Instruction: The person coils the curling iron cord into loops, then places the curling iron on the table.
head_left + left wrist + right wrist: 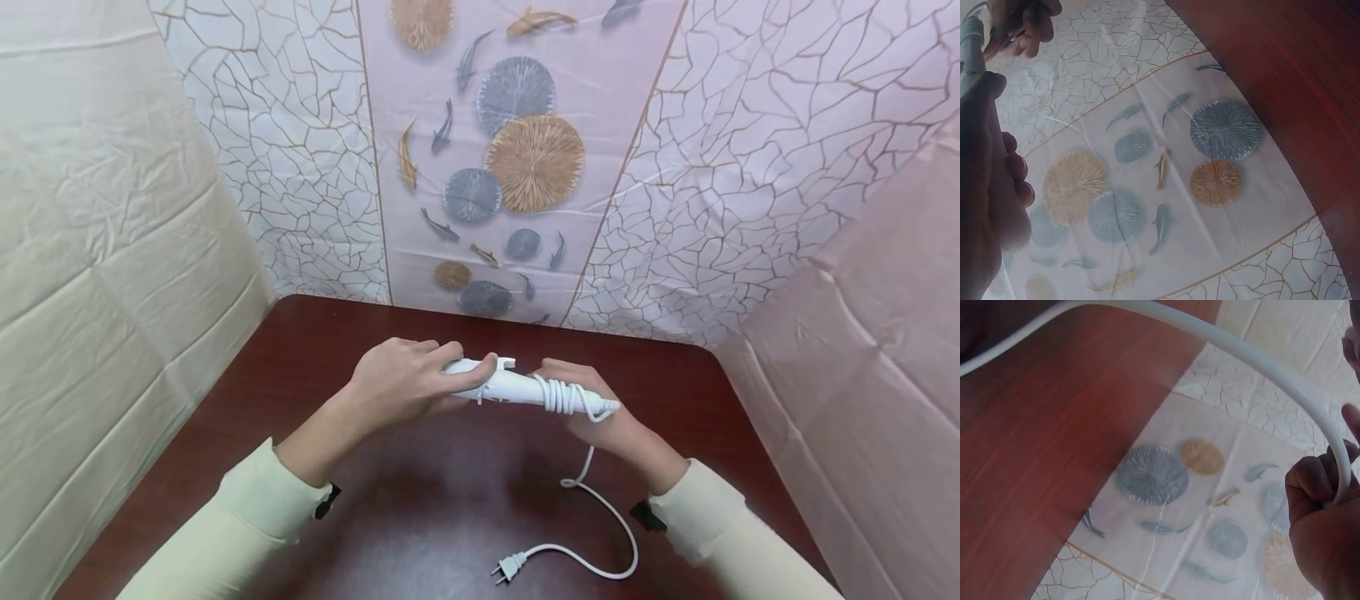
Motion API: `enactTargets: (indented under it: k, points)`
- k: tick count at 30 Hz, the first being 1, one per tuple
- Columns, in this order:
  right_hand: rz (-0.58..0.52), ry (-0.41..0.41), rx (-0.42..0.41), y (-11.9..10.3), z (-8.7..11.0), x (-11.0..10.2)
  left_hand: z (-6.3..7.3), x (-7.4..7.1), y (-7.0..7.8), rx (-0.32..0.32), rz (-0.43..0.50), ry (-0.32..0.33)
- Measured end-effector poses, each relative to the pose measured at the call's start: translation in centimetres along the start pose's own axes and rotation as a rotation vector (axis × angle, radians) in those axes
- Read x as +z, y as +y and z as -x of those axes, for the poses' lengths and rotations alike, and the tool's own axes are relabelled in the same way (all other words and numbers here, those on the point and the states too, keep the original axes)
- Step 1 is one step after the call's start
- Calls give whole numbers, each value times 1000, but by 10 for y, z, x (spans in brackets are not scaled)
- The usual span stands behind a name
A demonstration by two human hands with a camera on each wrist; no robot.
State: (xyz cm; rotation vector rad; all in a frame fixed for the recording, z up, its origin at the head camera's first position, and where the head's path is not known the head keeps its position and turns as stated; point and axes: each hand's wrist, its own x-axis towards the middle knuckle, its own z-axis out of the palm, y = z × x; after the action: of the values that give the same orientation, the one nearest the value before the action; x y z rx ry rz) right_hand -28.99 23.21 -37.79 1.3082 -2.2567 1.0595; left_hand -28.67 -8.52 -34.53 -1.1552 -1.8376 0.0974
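Left grip, head cam, is clamped round one end of a white wand-shaped plastic appliance held above the red-brown wood-grain desk, right grip at its other end, where smooth white cord is wound. Left wrist cam: yep, fingers curled round it. Right wrist cam: right grip's wrapped around that cord.

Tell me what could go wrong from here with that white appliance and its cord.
The coils round the white appliance might slip loose if the right hand eases off the cord. The cord's small loop near that hand could tighten into a kink. The loose plug may swing or scrape the table if the cord is pulled.
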Motion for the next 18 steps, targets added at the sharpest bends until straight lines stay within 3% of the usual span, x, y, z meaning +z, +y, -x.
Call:
enactTargets:
  k: [6, 12, 18]
  points:
    - [236, 50, 139, -15, 17, 16, 0, -1, -1, -48, -29, -36]
    - [324, -6, 174, -28, 20, 28, 1, -2, -3, -85, -22, -85]
    - [503, -31, 195, -54, 20, 32, 0, 0, -3, -123, -21, -97]
